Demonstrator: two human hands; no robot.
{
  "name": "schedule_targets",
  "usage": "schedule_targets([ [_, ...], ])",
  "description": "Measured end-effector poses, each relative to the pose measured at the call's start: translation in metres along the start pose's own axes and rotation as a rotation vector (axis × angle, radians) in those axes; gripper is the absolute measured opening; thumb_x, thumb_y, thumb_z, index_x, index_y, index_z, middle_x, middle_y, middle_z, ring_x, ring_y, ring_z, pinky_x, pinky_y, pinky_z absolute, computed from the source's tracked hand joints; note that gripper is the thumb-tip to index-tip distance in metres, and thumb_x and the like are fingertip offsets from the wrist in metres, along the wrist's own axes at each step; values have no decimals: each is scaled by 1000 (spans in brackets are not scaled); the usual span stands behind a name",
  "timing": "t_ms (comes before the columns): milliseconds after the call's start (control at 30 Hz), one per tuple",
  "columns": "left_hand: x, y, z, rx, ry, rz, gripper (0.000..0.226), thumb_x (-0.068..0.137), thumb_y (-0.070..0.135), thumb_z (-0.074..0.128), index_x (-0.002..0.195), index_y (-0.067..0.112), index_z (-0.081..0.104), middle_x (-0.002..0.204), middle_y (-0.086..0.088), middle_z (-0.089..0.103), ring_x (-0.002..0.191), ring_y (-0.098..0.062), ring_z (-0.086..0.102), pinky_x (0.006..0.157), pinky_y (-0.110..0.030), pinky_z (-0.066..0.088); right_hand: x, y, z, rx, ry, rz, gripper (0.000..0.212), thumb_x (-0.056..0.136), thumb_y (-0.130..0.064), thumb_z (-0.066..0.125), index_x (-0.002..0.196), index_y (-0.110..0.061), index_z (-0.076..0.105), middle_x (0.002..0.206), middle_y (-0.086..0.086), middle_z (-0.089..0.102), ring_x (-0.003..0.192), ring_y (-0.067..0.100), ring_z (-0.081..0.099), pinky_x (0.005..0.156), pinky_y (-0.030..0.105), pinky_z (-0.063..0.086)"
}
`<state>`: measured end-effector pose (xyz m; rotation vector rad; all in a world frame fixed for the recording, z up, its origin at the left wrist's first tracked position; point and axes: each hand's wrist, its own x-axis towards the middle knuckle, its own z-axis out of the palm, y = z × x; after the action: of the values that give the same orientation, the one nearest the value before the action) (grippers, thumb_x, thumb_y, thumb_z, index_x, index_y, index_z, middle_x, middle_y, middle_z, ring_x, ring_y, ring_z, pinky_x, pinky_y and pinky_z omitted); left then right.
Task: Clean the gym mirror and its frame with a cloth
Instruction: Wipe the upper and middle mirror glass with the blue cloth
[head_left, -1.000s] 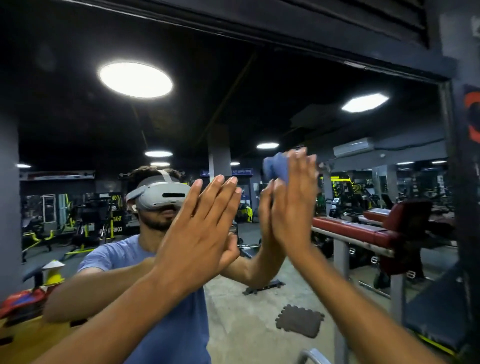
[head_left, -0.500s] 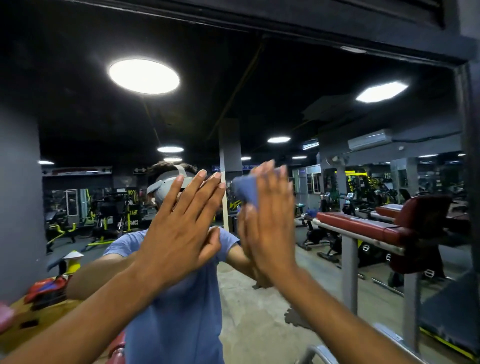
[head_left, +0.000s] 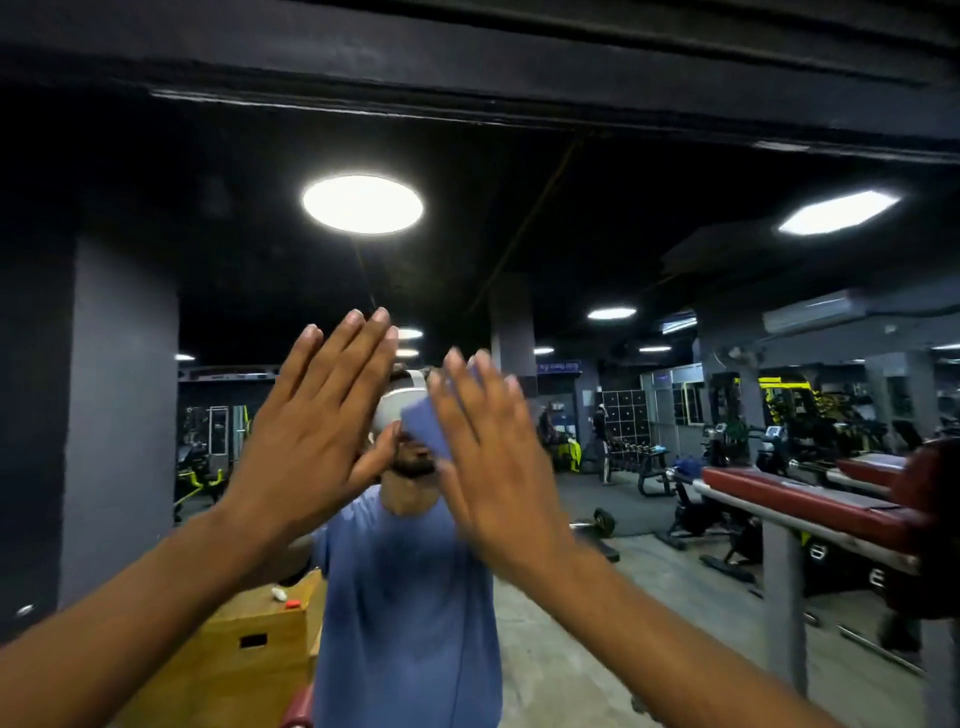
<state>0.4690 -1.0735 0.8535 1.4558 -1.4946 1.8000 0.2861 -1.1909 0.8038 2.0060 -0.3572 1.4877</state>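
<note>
Mid-wipe on the mirror (head_left: 623, 234) glass: right hand (head_left: 498, 467), fingers straight, pressing the blue cloth (head_left: 423, 426) flat just right of the left hand (head_left: 317, 431), also flat-fingered, holding nothing. Next, probably wiping on across the glass, up to the frame (head_left: 467, 57) above the cloth.

The room is dim, with a near-black ceiling. Light comes from a round ceiling lamp (head_left: 362, 203), blown out to pure white, and a hexagonal panel (head_left: 837, 212), both reflected in the mirror (head_left: 649, 260). The right hand (head_left: 498, 467) is smeared by motion blur. Wide-angle distortion bows the frame (head_left: 467, 57) along the top edge; dark corners lose detail.
</note>
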Motion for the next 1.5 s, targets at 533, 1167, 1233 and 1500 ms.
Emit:
schedule_targets([
  [533,-17,-101,-14,-30,115,-32,68,102,30,41,165,6,33,173,-13,29,162,-27,24,132,-51,18,81,-66,15,-60,4,-90,65,108,-31,40,166,-9,22,175,11,12,163,27,2,131,51,10],
  [1167,-8,-194,-40,-3,89,-145,74,101,45,34,165,8,33,172,-13,31,160,-29,25,131,-54,16,161,-30,-6,18,193,317,62,110,-35,33,166,-14,18,174,8,17,162,23,13,131,52,16],
  [1233,-12,-198,-34,16,77,-143,75,102,46,29,167,7,27,174,-14,25,162,-29,20,132,-56,14,206,-16,-20,149,341,621,62,111,-33,40,165,-12,20,173,11,20,161,27,17,129,53,20],
  [1500,-12,-200,-31,33,108,-111,75,103,45,29,166,5,29,173,-16,27,162,-32,22,130,-59,19,235,-94,6,32,137,135,62,113,-44,18,167,-13,16,176,6,6,162,17,-4,132,37,-2],
])
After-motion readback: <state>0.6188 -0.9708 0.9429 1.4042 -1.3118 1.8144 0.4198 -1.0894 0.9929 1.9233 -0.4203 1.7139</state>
